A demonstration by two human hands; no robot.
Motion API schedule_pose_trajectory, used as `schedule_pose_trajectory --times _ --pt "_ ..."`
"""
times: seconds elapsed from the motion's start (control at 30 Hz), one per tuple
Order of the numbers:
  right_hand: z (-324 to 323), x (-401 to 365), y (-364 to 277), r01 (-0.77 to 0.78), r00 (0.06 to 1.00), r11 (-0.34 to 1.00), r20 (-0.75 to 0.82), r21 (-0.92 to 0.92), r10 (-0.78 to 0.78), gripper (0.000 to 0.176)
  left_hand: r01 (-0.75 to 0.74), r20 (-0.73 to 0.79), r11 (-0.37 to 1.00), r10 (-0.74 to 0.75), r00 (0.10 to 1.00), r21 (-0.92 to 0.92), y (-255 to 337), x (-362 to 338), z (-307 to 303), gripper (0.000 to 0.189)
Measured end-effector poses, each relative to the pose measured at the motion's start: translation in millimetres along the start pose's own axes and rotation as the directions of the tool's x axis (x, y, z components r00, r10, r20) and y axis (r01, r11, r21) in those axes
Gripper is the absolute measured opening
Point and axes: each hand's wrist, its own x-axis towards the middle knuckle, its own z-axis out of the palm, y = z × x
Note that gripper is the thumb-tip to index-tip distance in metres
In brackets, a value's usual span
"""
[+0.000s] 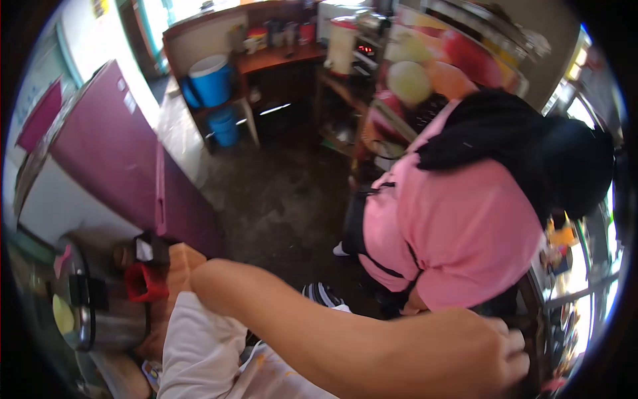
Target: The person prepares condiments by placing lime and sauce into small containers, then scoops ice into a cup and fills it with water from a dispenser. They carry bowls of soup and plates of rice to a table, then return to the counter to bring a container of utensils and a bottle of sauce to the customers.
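My left forearm reaches across the bottom of the view, its elbow bent at the left beside my white sleeve [199,346]. At its far end, my left hand [488,349] has its back toward me and its fingers curled in; whatever they hold, if anything, is hidden. Just beyond it a person in a pink top [458,226] and black head covering [505,139] bends forward. That person's own hand [413,304] hangs low near my wrist. My right hand is out of view.
A purple fridge [126,153] stands at the left, with a metal pot [113,319] and a red object [146,282] below it. Blue buckets [209,80] sit near a wooden counter [279,56] at the back. Shelves [571,299] line the right edge.
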Motion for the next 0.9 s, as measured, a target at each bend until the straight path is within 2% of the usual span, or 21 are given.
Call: schedule_pose_trajectory --times 0.1,0.2,0.23,0.3,0.37,0.43,0.5,0.53,0.57,0.63,0.67,0.73,0.77,0.83,0.9 --pt "-4 22 -73 0.067 0.996 0.997 0.059 -0.036 -0.065 0.037 -0.063 0.103 0.962 0.036 0.994 0.266 0 -22 -29 0.016" --pt "-1 39 -134 0.090 0.991 0.995 0.100 -0.039 -0.085 0.036 0.037 -0.103 0.849 0.021 0.994 0.528 -25 -55 -57 0.016" --pt "-3 42 -154 0.091 0.990 0.995 0.111 -0.041 -0.086 0.036 0.104 -0.174 0.712 0.026 0.984 0.695 -37 -62 -65 0.016" --pt "-2 62 -179 0.073 0.989 0.997 0.130 -0.041 -0.067 0.036 0.141 -0.196 0.419 0.093 0.976 0.897 -68 -78 -95 0.015" --pt "-9 86 -201 0.046 0.989 0.998 0.146 -0.046 -0.038 0.035 0.080 -0.104 0.141 0.170 0.980 0.987 -105 -99 -142 0.016" --pt "-7 129 -193 0.007 0.988 0.998 0.157 -0.059 0.003 0.035 0.072 -0.091 0.109 0.185 0.979 0.991 -129 -114 -191 0.017" --pt "-19 163 -203 -0.039 0.988 0.998 0.146 -0.049 0.046 0.034 0.111 -0.173 0.355 0.147 0.974 0.928 -147 -133 -232 0.023" --pt "-27 183 -209 -0.060 0.989 0.997 0.131 -0.037 0.065 0.034 0.135 -0.141 0.376 -0.009 0.990 0.917 -153 -159 -247 0.042" --pt "-37 202 -218 -0.079 0.990 0.997 0.116 -0.024 0.081 0.034 0.342 -0.308 0.526 -0.154 0.939 0.779 -171 -181 -262 0.034" --pt "-58 235 -234 -0.122 0.989 0.992 0.087 0.013 0.121 0.033 0.619 -0.448 0.518 -0.428 0.785 0.590 -219 -219 -291 0.030" --pt "-70 249 -243 -0.140 0.987 0.990 0.078 0.030 0.137 0.033 0.689 -0.467 0.412 -0.520 0.715 0.597 -246 -240 -305 0.034" --pt "-89 279 -271 -0.155 0.987 0.986 0.053 0.069 0.151 0.032 0.880 -0.459 0.158 -0.803 0.379 0.448 -294 -314 -312 0.041" --pt "-98 294 -285 -0.158 0.987 0.984 0.047 0.087 0.154 0.032 0.909 -0.393 0.016 -0.899 0.195 0.416 -319 -367 -308 0.039" --pt "-111 325 -313 -0.161 0.987 0.980 0.046 0.121 0.156 0.032 0.897 -0.233 -0.249 -0.957 -0.171 0.365 -360 -473 -292 0.042" --pt "-113 354 -341 -0.165 0.986 0.976 0.057 0.145 0.158 0.031 0.870 -0.095 -0.375 -0.926 -0.365 0.320 -392 -571 -267 0.042"
